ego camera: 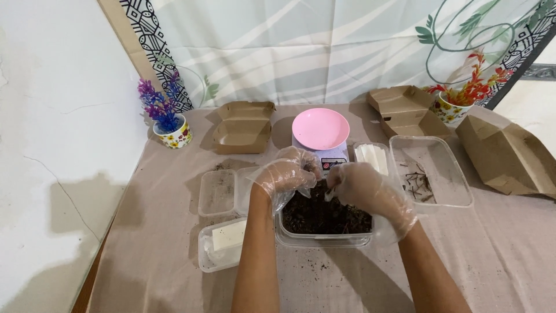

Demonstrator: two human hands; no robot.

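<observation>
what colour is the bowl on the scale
Pink: the bowl on the small scale, seen best in the head view.

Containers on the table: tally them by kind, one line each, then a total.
Clear plastic tubs: 5 (soil tub, twig tub, white-strip tub, empty tub, white-block tub)
Brown cardboard boxes: 3
Flower pots: 2
Pink bowl: 1
Total: 11

Both gloved hands hide part of the dark soil; fingertips blurred.
</observation>
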